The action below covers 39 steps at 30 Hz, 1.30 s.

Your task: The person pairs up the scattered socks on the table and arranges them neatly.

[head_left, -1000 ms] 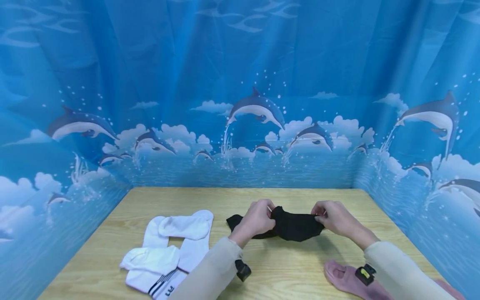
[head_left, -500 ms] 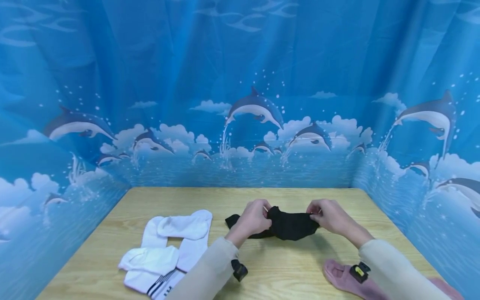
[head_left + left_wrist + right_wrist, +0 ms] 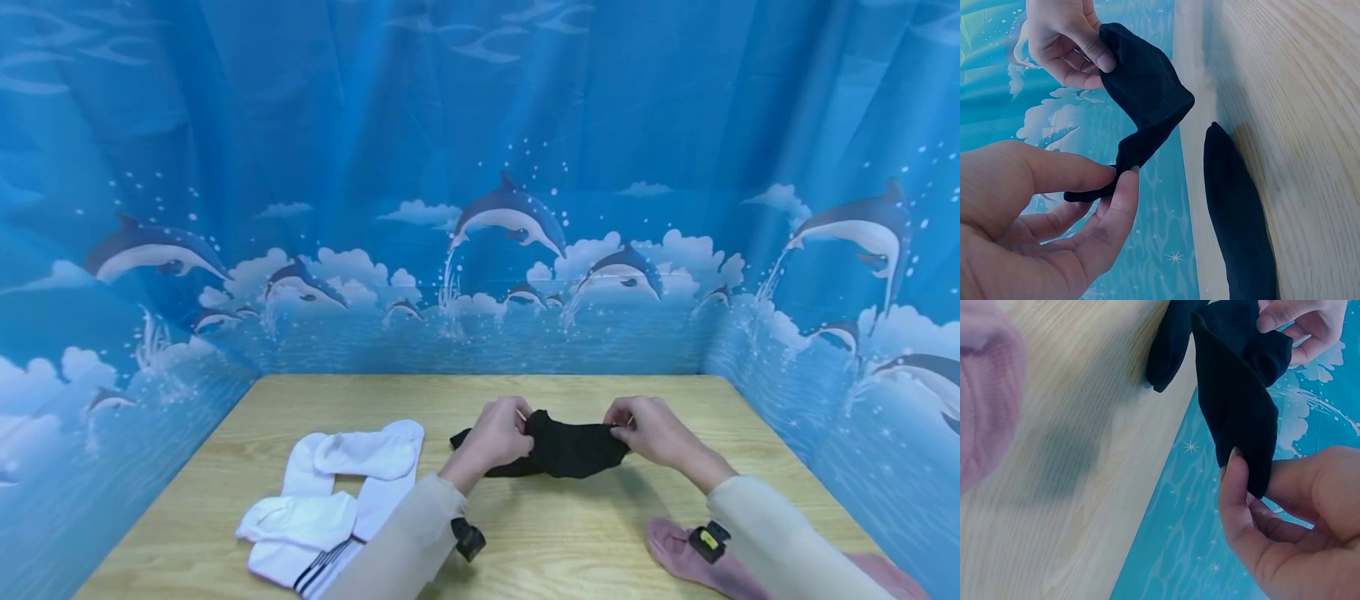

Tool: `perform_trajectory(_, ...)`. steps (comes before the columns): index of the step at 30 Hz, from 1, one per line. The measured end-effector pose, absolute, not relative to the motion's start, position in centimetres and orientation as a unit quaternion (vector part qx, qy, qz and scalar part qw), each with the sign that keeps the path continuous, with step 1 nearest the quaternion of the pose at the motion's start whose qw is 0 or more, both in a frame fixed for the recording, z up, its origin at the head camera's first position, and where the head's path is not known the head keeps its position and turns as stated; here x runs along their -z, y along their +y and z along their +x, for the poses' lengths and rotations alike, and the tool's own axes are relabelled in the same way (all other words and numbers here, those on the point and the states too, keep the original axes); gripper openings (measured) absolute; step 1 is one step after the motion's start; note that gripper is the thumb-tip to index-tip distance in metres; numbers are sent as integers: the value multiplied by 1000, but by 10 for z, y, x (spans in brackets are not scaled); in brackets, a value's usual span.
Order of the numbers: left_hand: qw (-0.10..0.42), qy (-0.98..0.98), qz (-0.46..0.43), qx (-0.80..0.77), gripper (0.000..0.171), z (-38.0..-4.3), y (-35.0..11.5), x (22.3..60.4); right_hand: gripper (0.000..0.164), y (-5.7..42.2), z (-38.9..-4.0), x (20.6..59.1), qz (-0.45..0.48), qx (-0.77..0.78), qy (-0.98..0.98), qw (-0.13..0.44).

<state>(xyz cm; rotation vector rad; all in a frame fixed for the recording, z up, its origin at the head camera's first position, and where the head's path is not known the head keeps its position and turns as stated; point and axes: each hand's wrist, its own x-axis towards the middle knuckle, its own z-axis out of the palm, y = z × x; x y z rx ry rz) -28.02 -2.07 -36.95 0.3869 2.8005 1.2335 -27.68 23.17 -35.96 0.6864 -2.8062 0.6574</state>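
A black sock [image 3: 576,448] is held up off the table, stretched between both hands. My left hand [image 3: 493,435] pinches one end of it between thumb and fingers, as the left wrist view shows up close. At the other end, the right hand [image 3: 654,432] pinches the sock's tip; in the right wrist view thumb and forefinger meet on it. A second black sock [image 3: 1238,212] lies on the table beneath, partly hidden by the left hand in the head view.
White socks [image 3: 378,457], some with black stripes, lie overlapped on the table's left side. Pink knitted socks [image 3: 693,562] lie at the front right, partly under the right forearm. A blue dolphin-print curtain [image 3: 480,333] encloses the back and sides of the wooden table [image 3: 570,533].
Both hands have drifted slightly left, carrying the stretched black sock with them. Their pinch on it is unchanged, and the white and pink socks stay where they were.
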Motion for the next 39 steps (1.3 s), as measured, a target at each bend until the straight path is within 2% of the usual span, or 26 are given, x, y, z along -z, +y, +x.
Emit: perform_trajectory(39, 15, 913, 118, -390, 27, -280, -43, 376, 10, 208, -282, 374, 223, -236, -944, 62)
